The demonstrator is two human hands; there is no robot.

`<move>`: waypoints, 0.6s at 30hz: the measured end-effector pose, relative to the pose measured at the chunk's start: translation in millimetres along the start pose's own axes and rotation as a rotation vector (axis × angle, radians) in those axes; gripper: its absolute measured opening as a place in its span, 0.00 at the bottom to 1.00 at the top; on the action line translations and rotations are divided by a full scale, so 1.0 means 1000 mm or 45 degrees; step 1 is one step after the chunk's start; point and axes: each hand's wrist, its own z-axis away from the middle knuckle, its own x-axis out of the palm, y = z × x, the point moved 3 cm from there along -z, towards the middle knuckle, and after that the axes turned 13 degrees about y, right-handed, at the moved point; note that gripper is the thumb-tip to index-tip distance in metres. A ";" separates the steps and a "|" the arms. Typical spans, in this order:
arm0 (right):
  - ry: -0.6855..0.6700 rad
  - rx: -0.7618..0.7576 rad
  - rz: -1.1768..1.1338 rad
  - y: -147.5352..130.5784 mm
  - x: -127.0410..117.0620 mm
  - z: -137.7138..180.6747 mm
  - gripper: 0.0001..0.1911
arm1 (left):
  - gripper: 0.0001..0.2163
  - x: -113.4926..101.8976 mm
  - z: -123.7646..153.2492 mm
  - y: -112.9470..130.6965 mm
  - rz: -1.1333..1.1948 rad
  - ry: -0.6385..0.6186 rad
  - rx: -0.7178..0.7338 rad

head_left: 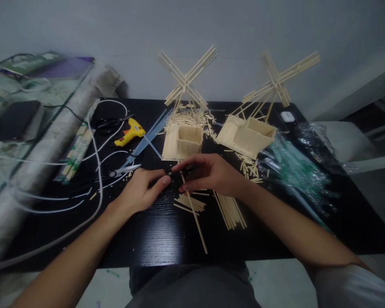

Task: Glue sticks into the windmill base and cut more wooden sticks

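Note:
My right hand (207, 175) is closed around a thin wooden stick (197, 222), which slants down toward the table's front edge. A dark slender object (189, 169) also shows between its fingers, too blurred to name. Facing it, my left hand (147, 188) is pinched, thumb against forefinger, at the left end of that dark object; what it grips is mostly hidden. Below the hands lie short cut sticks (191, 203) and a bundle of longer sticks (230, 209). Just beyond stands a stick-built windmill model (190, 141) with crossed blades.
A second windmill model (256, 134) stands at right, beside plastic-wrapped sticks (304, 171). To the left are a yellow glue gun (130, 132), scissors (125, 171), glue sticks (147, 139) and a looping white cable (99, 171). Stick offcuts (192, 117) are heaped behind the nearer model.

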 end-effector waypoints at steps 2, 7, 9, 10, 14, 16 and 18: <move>-0.007 -0.019 0.022 0.001 -0.001 -0.001 0.22 | 0.24 0.000 0.000 -0.001 -0.003 0.005 0.000; 0.222 -0.166 0.114 0.003 -0.005 -0.002 0.31 | 0.21 -0.002 -0.003 -0.002 -0.074 0.105 0.001; 0.348 -0.147 0.202 0.006 -0.006 -0.002 0.29 | 0.20 -0.003 -0.003 -0.002 -0.121 0.147 -0.007; 0.388 -0.122 0.253 0.007 -0.006 -0.001 0.25 | 0.20 -0.004 -0.004 -0.002 -0.144 0.161 -0.015; 0.433 -0.066 0.348 0.013 -0.005 -0.001 0.16 | 0.22 -0.005 -0.003 -0.001 -0.220 0.218 -0.054; 0.428 -0.082 0.316 0.013 -0.004 -0.001 0.14 | 0.23 -0.005 -0.002 -0.001 -0.237 0.233 -0.060; 0.409 -0.125 0.312 0.012 -0.004 0.000 0.14 | 0.23 -0.005 -0.001 -0.001 -0.240 0.233 -0.053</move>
